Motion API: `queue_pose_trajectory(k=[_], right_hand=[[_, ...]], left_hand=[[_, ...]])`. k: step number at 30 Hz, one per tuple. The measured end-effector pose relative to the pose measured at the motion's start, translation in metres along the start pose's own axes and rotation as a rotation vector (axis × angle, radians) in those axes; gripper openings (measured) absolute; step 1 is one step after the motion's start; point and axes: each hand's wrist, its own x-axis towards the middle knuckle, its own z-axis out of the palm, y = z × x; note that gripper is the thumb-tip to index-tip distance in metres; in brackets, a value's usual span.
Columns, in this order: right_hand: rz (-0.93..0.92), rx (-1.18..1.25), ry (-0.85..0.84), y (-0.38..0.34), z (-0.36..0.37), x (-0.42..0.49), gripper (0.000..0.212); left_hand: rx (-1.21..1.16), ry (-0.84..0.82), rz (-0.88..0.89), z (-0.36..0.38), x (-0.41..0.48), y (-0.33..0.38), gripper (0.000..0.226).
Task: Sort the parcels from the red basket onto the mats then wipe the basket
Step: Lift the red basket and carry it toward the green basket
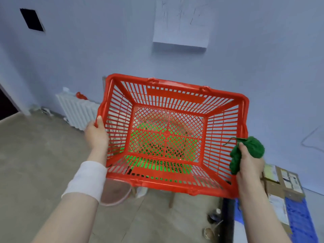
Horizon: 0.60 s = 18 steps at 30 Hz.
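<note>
**Red basket [157,183]: emptied, wipe step in hand**

Red basket is hanging in mid-air in front of the person, tipped so its open mouth is facing the camera. Nothing is showing inside it.

Left hand [96,135] is gripping the left rim, with the thumb hooking over the edge. Its other fingers are hiding behind the wall, so I can't tell how they lie.

Right hand [249,165] is sitting at the right rim, fingers curling tight round a bunched green cloth [253,146]. I can't tell whether that hand is also bearing the rim or only touching it.

Green mat [158,166] is showing through the mesh floor, somewhere below the basket. Cardboard parcels [280,179] are lying lower right, at the edge of a blue mat [298,216] and well apart from the basket.

Judgement: sorting is looking done and wiping is just starting, since the cloth is at the rim and not yet inside.

The next move is calling for:
- the left hand taking the whole basket alone
- the right hand bringing the cloth over the rim and pressing it along the walls and floor

Slotted plastic is likely going to flex and catch threads, and one loose thread is dangling off the cloth. Keeping the cloth bunched and the left grip firm is looking safest.
</note>
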Motion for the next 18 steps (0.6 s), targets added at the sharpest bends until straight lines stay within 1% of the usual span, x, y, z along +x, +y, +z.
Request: queue_pose_trajectory(k=[5, 8, 11, 13, 16, 18], right_hand=[[0.006, -0.014, 0.082, 0.027, 0.035, -0.017, 0.045], [-0.009, -0.022, 0.107, 0.039, 0.054, -0.016, 0.036], [-0.019, 0.005, 0.079, 0.049, 0.074, -0.004, 0.029], [-0.011, -0.004, 0.065, 0.060, 0.088, 0.009, 0.035], [0.053, -0.034, 0.041, 0.085, 0.105, 0.032, 0.049], [0.104, -0.072, 0.054, 0.107, 0.111, 0.051, 0.066]], left_hand=[[0.045, -0.078, 0.017, 0.020, 0.054, -0.011, 0.049], [0.065, -0.122, 0.016, 0.041, 0.075, -0.020, 0.049], [0.086, -0.173, -0.019, 0.064, 0.094, -0.029, 0.049], [0.093, -0.196, -0.024, 0.081, 0.105, -0.033, 0.049], [0.124, -0.212, -0.030, 0.106, 0.123, -0.035, 0.049], [0.156, -0.228, -0.045, 0.120, 0.134, -0.037, 0.048]])
